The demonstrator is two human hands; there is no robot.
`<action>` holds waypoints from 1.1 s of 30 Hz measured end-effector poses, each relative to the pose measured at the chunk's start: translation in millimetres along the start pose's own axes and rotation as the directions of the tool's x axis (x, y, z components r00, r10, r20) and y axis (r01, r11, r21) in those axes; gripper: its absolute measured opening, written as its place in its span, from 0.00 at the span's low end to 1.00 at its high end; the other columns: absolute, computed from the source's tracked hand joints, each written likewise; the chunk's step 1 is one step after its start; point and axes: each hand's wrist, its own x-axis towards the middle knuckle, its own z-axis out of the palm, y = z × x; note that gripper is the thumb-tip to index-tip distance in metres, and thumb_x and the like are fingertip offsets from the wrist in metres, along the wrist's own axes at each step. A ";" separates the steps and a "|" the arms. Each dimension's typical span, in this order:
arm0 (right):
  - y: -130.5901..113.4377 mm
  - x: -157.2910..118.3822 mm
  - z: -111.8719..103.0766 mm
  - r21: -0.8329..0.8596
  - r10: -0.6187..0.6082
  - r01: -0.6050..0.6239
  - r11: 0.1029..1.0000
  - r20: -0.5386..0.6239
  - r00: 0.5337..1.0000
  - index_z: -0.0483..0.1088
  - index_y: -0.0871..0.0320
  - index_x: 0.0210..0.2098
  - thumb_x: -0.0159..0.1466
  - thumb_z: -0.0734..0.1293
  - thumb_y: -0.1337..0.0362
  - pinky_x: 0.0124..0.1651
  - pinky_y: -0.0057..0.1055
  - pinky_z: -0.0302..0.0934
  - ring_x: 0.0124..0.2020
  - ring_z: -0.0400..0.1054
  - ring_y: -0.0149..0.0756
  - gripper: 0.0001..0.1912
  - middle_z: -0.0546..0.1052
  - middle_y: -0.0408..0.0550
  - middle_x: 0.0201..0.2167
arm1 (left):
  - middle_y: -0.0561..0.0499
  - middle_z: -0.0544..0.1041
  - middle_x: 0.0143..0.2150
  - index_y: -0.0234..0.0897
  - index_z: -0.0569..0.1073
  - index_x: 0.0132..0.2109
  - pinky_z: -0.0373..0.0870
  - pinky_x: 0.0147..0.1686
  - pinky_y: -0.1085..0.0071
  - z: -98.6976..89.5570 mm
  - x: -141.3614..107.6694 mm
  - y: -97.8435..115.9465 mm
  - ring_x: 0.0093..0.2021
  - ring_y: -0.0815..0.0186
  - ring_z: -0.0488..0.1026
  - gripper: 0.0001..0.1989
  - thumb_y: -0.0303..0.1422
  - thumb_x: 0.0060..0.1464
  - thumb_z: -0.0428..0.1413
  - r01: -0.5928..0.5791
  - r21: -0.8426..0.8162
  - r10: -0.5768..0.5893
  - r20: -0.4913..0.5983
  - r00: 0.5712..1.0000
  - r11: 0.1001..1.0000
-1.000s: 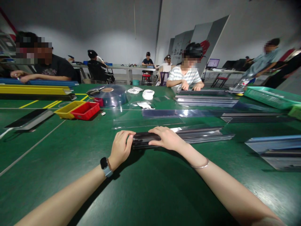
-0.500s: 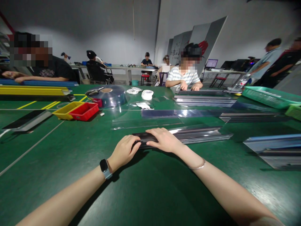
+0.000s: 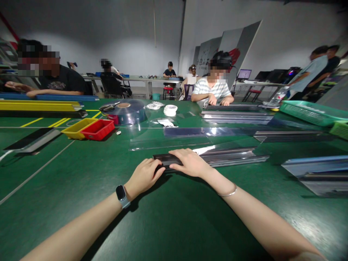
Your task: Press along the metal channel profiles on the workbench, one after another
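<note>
A long black channel-shaped profile (image 3: 231,158) lies lengthwise on the green table, a glossy clear strip (image 3: 203,149) showing along its far side. At the profile's left end, my left hand (image 3: 144,175) is closed, thumb and fingers pinching the near edge. What lies between those fingertips, besides the edge, is hidden. My right hand (image 3: 190,163) grips the profile a little farther right, with its fingers over the top and far side and its thumb on the near side. Behind the hands, a clear plastic strip (image 3: 168,144) lies flat.
Yellow (image 3: 72,132) and red (image 3: 99,130) bins stand left, near a large film roll (image 3: 130,112). More profiles (image 3: 320,170) lie right, with a green basket (image 3: 307,111) beyond. Across the table (image 3: 174,217), a co-worker (image 3: 213,88) handles profiles; another person (image 3: 63,79) sits left.
My left hand has shifted slightly right along the profile's near edge, showing more of its left end. My right hand has stayed in place. Two people at the far right have moved.
</note>
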 end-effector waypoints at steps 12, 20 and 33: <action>-27.6 -4.2 1.0 -0.174 -0.030 0.014 0.985 -0.093 0.995 0.66 0.60 0.34 0.60 0.56 0.49 0.39 0.33 0.54 0.36 0.61 0.37 0.19 0.69 0.50 0.31 | 0.48 0.69 0.34 0.37 0.66 0.39 0.62 0.38 0.66 -1.2 1.5 1.1 0.36 0.64 0.66 0.12 0.38 0.58 0.42 -0.007 0.024 0.007 0.011 1.000 1.000; -18.6 -10.6 21.7 -0.213 0.062 -0.096 0.972 -0.159 0.985 0.65 0.59 0.29 0.59 0.57 0.48 0.37 0.31 0.53 0.33 0.61 0.36 0.20 0.69 0.50 0.28 | 0.48 0.70 0.33 0.37 0.67 0.40 0.63 0.38 0.65 0.1 1.2 -0.2 0.37 0.63 0.66 0.12 0.38 0.58 0.43 -0.025 0.008 0.025 -0.023 0.999 1.000; -16.9 -14.0 27.8 -0.222 0.067 -0.107 0.969 -0.183 0.981 0.65 0.59 0.28 0.61 0.53 0.48 0.36 0.31 0.53 0.33 0.61 0.36 0.22 0.69 0.50 0.28 | 0.48 0.72 0.36 0.37 0.68 0.42 0.63 0.41 0.64 1.1 2.4 -0.6 0.40 0.63 0.66 0.12 0.37 0.58 0.44 -0.028 0.002 0.028 0.022 0.999 1.000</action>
